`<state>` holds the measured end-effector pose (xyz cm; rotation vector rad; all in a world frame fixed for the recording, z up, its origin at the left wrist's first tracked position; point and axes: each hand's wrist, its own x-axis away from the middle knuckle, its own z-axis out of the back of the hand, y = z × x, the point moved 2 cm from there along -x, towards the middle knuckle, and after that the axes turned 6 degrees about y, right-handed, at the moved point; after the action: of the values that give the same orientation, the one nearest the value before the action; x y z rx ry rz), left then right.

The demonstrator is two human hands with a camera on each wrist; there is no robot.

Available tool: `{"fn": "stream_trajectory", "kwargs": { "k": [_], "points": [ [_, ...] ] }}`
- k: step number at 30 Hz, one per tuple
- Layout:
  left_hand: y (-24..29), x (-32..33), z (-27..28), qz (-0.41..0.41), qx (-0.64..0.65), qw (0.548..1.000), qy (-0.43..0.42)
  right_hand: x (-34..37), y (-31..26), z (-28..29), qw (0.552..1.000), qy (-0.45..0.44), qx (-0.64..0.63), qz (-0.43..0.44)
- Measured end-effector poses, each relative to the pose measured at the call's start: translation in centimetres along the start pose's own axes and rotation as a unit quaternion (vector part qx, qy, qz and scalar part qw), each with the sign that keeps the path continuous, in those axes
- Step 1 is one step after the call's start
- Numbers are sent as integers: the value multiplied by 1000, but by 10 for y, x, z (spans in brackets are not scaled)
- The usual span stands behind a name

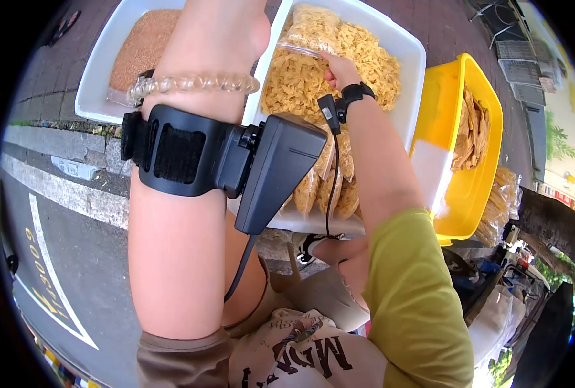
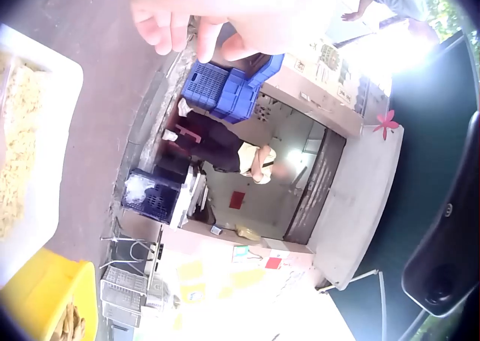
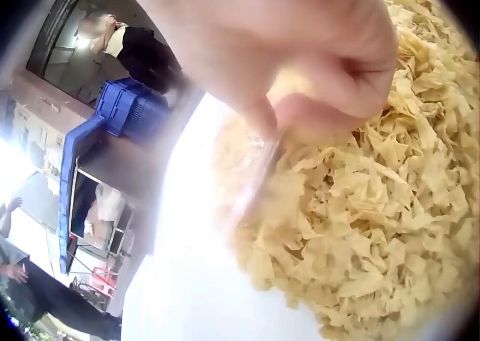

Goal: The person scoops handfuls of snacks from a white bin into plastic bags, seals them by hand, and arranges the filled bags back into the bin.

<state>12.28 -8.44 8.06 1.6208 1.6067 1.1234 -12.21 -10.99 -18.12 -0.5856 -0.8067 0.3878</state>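
My right hand (image 1: 342, 70) pinches the edge of a clear plastic bag (image 1: 313, 27) between thumb and curled fingers. Pale yellow flakes fill the bag, which lies at the far end of a white tub (image 1: 418, 58). Loose yellow flakes (image 1: 371, 55) spread under and around it. In the right wrist view, a blurred strip of the bag's edge (image 3: 259, 168) runs down from the fingertips. My left hand (image 2: 240, 14) hangs with loosely bent fingers, holding nothing, past the tub; the head view cuts it off above the wrist.
Several filled bags (image 1: 329, 194) lie at the tub's near end. To the left stands a white tub of reddish-brown granules (image 1: 144, 48). A yellow bin (image 1: 484, 200) with brown pieces (image 1: 471, 132) stands right. Blue crates (image 2: 232, 93) and a person (image 2: 217, 142) are in the background.
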Motion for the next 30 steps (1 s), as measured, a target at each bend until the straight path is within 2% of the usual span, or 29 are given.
{"fn": "stream_trajectory", "kwargs": {
  "k": [2, 3, 6, 7, 8, 10, 11, 13, 16, 17, 18, 21, 22, 24, 26, 28, 29, 30],
  "points": [
    [1, 1, 0, -40, -1, 999, -25, -1, -1, 0, 996, 18, -15, 81],
    [1, 0, -1, -42, -1, 999, -24, 2, -4, -1, 997, 16, -16, 80],
    [3, 0, -4, -22, -12, 1000, -5, 9, -31, 2, 956, 22, -227, 186],
    [3, -1, -6, -13, -14, 1000, -1, 17, -41, -9, 925, 16, -350, 149],
    [3, -2, -7, -6, -15, 1000, 3, 29, -47, -15, 921, 19, -356, 155],
    [2, -1, -10, 6, -16, 1000, 10, 33, -49, -32, 862, -119, -492, -24],
    [2, -2, -11, 11, -16, 1000, 14, 31, -51, -33, 858, -119, -499, -17],
    [2, -2, -11, 20, -18, 999, 21, 34, -58, -25, 905, -58, -410, 98],
    [4, -11, -3, 26, -29, 999, 37, 56, -78, 6, 914, -80, -371, 141],
    [5, -5, -4, -17, -37, 998, 47, 62, -81, 20, 919, -79, -346, 170],
    [7, -9, -1, -20, -36, 998, 49, 74, -84, 36, 926, -84, -312, 197],
    [10, -14, 6, 12, -36, 998, 55, 116, -82, 87, 935, -80, -220, 267],
    [11, -11, 6, -13, -35, 998, 56, 124, -77, 102, 936, -79, -217, 266],
    [17, -9, 4, -36, -35, 997, 56, 143, -69, 126, 922, -78, -203, 321],
    [24, -12, 3, 60, -27, 995, 79, 162, -61, 128, 922, -71, -228, 305],
    [23, -5, 3, 42, -33, 997, 62, 179, -51, 120, 924, -70, -196, 320],
    [24, -2, 3, 21, -36, 998, 48, 181, -41, 112, 926, -62, -141, 345],
    [21, 1, 4, 21, -36, 998, 44, 187, -33, 103, 926, -105, -88, 351]
  ]
}}
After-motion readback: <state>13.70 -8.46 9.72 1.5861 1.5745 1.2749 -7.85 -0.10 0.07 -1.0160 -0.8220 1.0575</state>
